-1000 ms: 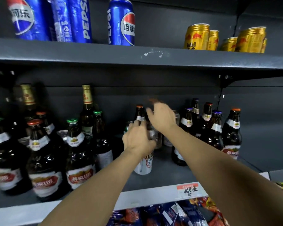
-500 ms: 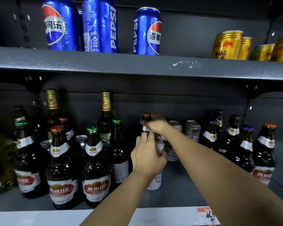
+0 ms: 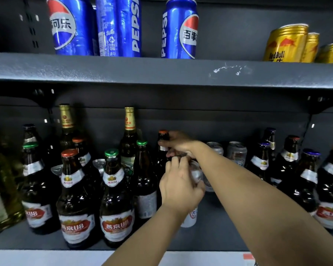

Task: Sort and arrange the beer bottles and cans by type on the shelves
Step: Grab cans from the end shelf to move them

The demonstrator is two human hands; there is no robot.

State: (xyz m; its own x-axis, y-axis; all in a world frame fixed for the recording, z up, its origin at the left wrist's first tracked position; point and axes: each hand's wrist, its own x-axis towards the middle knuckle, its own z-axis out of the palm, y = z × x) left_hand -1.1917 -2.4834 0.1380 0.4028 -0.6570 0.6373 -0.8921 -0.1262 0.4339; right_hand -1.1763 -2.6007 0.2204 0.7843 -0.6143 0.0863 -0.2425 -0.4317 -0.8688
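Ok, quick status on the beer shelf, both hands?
Left hand grips white can. Right hand holds orange-capped bottle by the neck. Brown bottles crowd close on the left.

Brown bottles, U8 labels, upright, lower left; more at lower right. White can ctr, upright. Silver cans behind, ctr-right.

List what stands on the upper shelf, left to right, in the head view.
Pepsi can with Chinese lettering → Pepsi can with its recycling mark showing → lone Pepsi can → gold Red Bull cans, running off the right edge.
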